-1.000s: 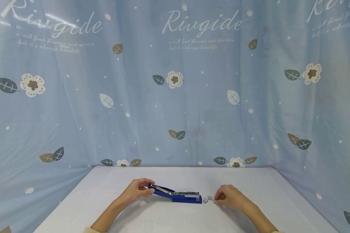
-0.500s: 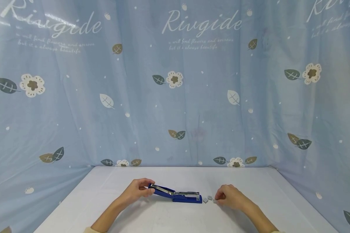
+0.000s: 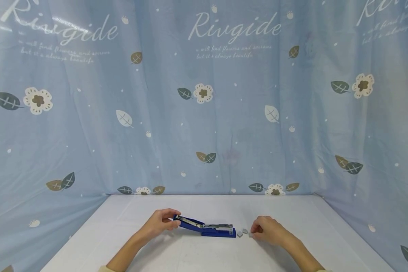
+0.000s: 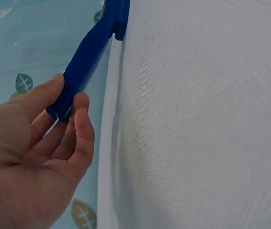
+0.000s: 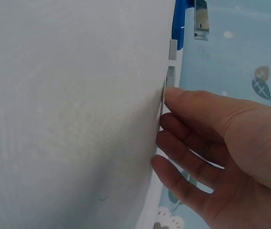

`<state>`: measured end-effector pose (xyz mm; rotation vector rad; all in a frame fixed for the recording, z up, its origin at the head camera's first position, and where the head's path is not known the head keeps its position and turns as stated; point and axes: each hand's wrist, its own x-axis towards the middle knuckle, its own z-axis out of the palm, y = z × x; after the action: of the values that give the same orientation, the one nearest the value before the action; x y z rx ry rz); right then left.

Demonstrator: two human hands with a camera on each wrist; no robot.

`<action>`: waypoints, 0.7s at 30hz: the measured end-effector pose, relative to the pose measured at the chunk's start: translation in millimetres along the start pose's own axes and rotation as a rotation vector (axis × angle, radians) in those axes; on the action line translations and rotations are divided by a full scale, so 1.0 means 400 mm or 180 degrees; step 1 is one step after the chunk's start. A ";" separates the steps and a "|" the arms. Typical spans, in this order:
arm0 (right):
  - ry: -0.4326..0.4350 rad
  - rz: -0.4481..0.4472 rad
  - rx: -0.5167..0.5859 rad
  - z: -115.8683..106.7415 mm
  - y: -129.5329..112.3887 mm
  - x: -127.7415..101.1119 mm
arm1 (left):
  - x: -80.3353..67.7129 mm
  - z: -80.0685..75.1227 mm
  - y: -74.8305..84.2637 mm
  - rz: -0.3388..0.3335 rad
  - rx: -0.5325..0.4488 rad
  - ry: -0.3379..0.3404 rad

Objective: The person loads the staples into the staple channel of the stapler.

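- Head view: left hand (image 3: pixel 159 223) pinches the opened blue stapler's (image 3: pixel 205 228) raised lid; it could snap shut.
- Right hand (image 3: pixel 268 230) pinches a staple strip (image 3: pixel 250 235); loose staple pieces (image 3: pixel 242 232) could scatter.

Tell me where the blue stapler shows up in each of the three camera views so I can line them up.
Head view: the blue stapler lies low in the middle on the white table, its lifted end held by the left hand.
Left wrist view: the stapler runs from the top edge down into the hand's fingertips.
Right wrist view: only its end shows at the top edge.
Shared landmark: the white table.
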<state>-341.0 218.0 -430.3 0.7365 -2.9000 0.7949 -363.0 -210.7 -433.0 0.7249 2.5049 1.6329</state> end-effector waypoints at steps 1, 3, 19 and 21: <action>-0.0011 0.0010 -0.0004 0.001 0.001 0.001 | 0.000 0.000 0.000 -0.0002 -0.0007 0.0000; -0.0012 0.0028 0.0005 0.001 0.002 0.001 | 0.000 0.000 0.000 -0.0004 -0.0007 0.0001; -0.0051 -0.0036 0.0030 -0.009 -0.002 0.003 | 0.000 0.001 0.002 -0.0013 -0.0029 0.0009; -0.0051 -0.0038 0.0024 -0.012 -0.005 0.003 | 0.000 0.000 0.001 -0.0012 -0.0032 0.0004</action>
<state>-341.6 218.3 -425.0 0.7637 -2.9054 0.8028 -362.8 -210.7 -432.4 0.7181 2.4955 1.6440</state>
